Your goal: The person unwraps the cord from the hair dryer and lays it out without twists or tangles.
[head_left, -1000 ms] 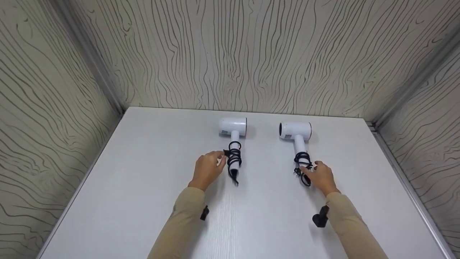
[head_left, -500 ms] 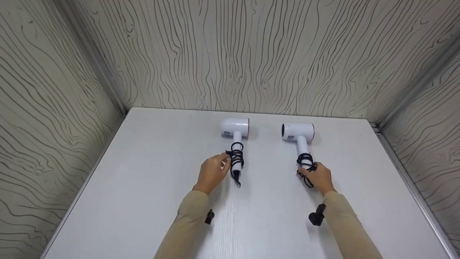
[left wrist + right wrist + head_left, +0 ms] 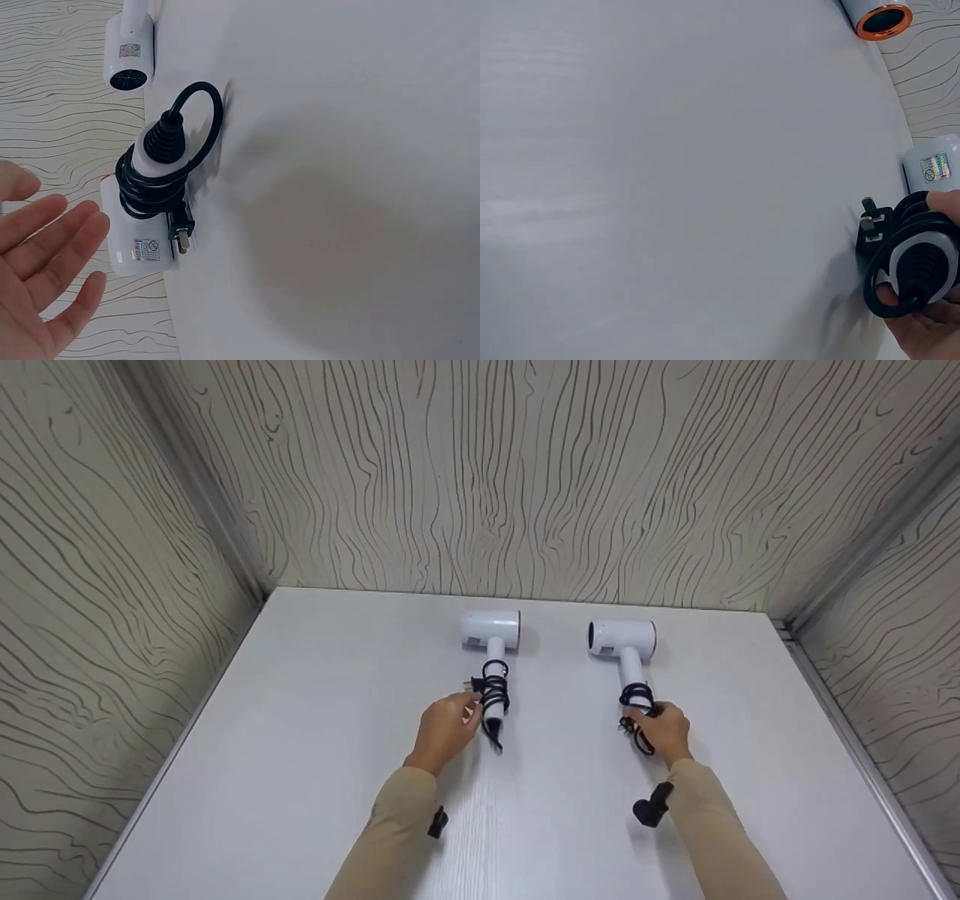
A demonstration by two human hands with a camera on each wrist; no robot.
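Two white hair dryers lie on the white table, black cords wound round their handles. Beside the handle of the left hair dryer (image 3: 491,628) is my left hand (image 3: 444,727); in the left wrist view its fingers (image 3: 64,247) are spread, apart from the cord, with nothing held. A black plug (image 3: 181,225) sticks out of that winding. My right hand (image 3: 666,730) grips the lower handle of the right hair dryer (image 3: 622,637), thumb on one side and fingers on the other. In the right wrist view its plug (image 3: 872,231) stands out beside the coils; part of the hand is outside the frame.
A wood-grain back wall (image 3: 480,480) rises just behind the dryers' heads. Side panels with metal corner posts (image 3: 187,472) flank the table (image 3: 337,660). A black wrist camera (image 3: 651,804) hangs from the right sleeve, and another black mount (image 3: 438,821) from the left.
My left hand has drawn slightly down from the left dryer's plug, which shows more fully. My right hand has moved in from the right side and taken hold of the right dryer's handle.
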